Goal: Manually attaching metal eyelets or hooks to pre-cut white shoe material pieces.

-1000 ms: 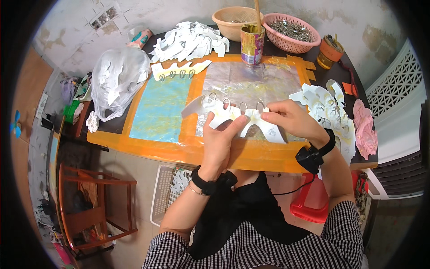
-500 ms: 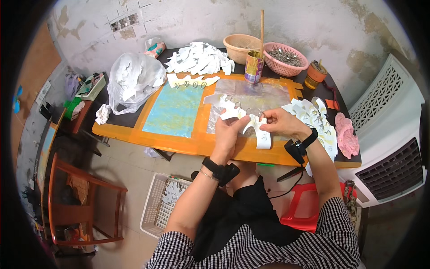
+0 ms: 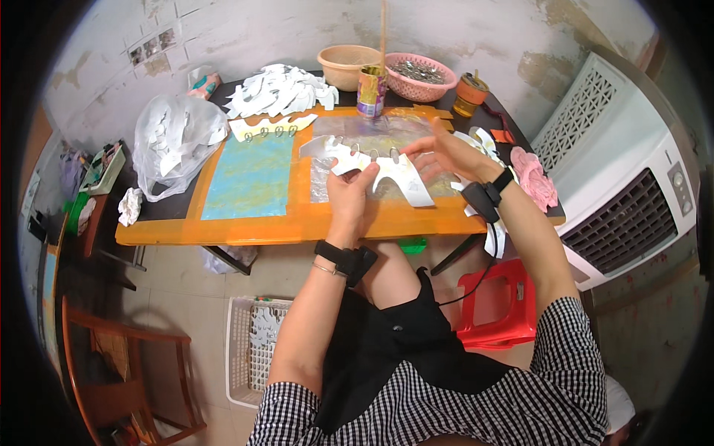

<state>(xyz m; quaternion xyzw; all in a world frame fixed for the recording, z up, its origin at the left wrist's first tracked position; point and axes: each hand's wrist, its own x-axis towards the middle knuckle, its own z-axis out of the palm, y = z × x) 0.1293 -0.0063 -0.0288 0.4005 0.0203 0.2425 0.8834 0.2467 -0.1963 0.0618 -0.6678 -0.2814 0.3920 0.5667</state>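
A scalloped white cut-out piece [image 3: 401,178] with several metal rings [image 3: 395,154] along its upper edge is pinched between the thumb and fingers of my left hand [image 3: 349,199]. My right hand [image 3: 455,154] is at the piece's right end, its fingers spread and holding nothing; whether a fingertip still touches a ring is hard to tell. Below the piece lies a clear plastic sheet [image 3: 320,175]. A yellowed piece with rings [image 3: 273,129] rests at the top of the blue sheet [image 3: 249,175]. Partly behind my right wrist are more white pieces [image 3: 483,141].
Along the back stand a heap of white pieces [image 3: 279,91], a tan bowl [image 3: 346,67], a can with a stick [image 3: 370,97], a pink basket of metal parts [image 3: 422,88] and an orange-lidded jar [image 3: 468,97]. A plastic bag [image 3: 175,145] sits left, a pink cloth [image 3: 532,178] right.
My right hand has let go of the white piece's right end and opened its fingers. The left hand keeps its hold. The whole view has turned rightward.
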